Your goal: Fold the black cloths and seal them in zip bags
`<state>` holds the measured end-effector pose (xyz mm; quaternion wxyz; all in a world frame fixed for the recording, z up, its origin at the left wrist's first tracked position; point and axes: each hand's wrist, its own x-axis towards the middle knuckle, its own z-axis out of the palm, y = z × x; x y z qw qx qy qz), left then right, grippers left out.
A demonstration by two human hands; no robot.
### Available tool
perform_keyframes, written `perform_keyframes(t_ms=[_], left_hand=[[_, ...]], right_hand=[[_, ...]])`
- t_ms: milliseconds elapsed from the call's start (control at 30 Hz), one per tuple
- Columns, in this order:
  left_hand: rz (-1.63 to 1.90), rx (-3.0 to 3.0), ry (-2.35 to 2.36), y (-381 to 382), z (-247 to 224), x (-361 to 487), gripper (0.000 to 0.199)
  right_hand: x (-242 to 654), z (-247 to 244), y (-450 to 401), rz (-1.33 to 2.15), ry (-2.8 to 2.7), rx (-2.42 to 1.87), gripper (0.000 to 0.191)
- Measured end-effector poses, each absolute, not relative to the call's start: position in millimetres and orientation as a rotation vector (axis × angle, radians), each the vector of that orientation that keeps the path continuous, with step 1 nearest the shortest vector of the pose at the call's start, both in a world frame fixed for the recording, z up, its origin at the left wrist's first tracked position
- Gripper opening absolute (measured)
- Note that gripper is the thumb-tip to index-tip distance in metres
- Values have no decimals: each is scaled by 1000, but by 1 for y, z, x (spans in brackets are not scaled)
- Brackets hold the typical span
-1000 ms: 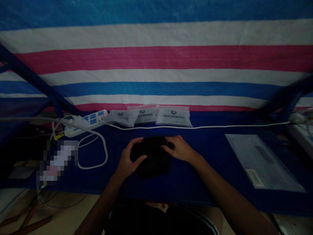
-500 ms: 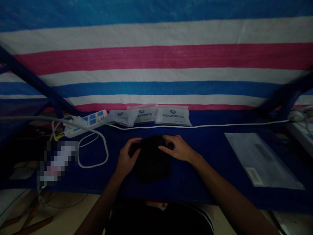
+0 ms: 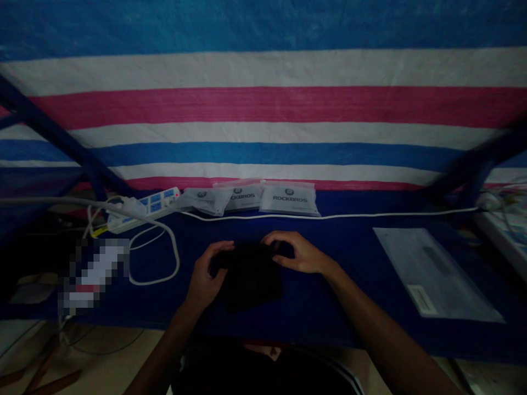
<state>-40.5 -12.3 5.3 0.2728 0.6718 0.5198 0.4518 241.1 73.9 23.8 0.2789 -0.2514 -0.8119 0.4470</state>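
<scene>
In the head view, a dark black piece of folded cloth (image 3: pixel 253 280) lies on the blue table in front of me. Its outline is hard to read in the low light. My left hand (image 3: pixel 208 274) curves round its left upper edge, thumb on the near side and fingers on the far side. At the upper right corner my right hand (image 3: pixel 298 253) has its fingers bent over the far edge and the thumb nearer me. Dark fabric shows between fingers and thumb on both sides.
Several ROCKBROS zip bags (image 3: pixel 288 198) lie along the back. A white power strip (image 3: pixel 144 209) with looping cables (image 3: pixel 175 258) is at left, near a pixelated object (image 3: pixel 96 274). A clear plastic bag (image 3: pixel 436 274) lies at right. Striped sheeting (image 3: pixel 263 104) hangs behind the blue table (image 3: pixel 329 307).
The cloth's top edge has dropped and flattened, from a rounded peak to a lower line. My left hand has shifted slightly left and towards me; my right hand's fingers now reach over the far edge.
</scene>
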Motion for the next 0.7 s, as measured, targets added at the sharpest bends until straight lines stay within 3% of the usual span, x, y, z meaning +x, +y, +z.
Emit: perform_keyframes(t_ms=[167,300,500,700], left_hand=[[864,2154,1318,-56,30,-41,54],[551,2328,1348,-82,26,-22,76],[611,2469,1619,-89,-5,-13,54],[479,2367,2131,-69,2,-82,41]], right_hand=[[256,36,78,1514,-2219,-529,28],[259,37,80,1557,-2137,-578,32],[255,29,81,1429,-2105,-686,31],[254,25,80,1241,-2194,-850,19]])
